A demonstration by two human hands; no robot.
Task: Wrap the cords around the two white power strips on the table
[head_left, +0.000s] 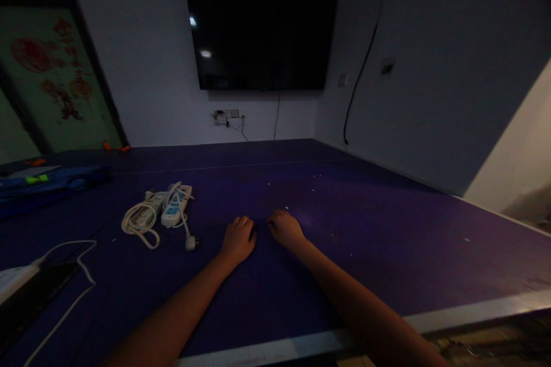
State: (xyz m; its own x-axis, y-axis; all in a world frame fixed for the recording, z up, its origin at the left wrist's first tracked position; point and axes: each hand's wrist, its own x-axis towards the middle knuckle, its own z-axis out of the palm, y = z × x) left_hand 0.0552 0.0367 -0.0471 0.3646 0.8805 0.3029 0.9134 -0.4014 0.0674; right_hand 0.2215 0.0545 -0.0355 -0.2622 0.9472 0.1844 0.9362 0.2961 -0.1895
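Note:
My left hand (239, 239) rests on the purple tabletop (275, 292), its fingers curled into a loose fist, with nothing seen in it. A short gap to the right, my right hand (285, 229) lies on the same surface, also closed, and I see nothing held there. Left of my left hand is a white power strip (176, 209) with blue socket panels and its cord bundled on top. A second power strip (146, 213) with a coiled white cord lies against it. One white plug (191, 242) is the nearest item to my left hand.
At the left edge lie a dark flat object (38, 292) and a white cable (88, 269). Blue fabric (64, 178) and small orange items (116, 147) are farther back. White scraps (313, 190) dot the table. A television (262, 40) hangs on the wall; a black cable (364, 63) hangs at right.

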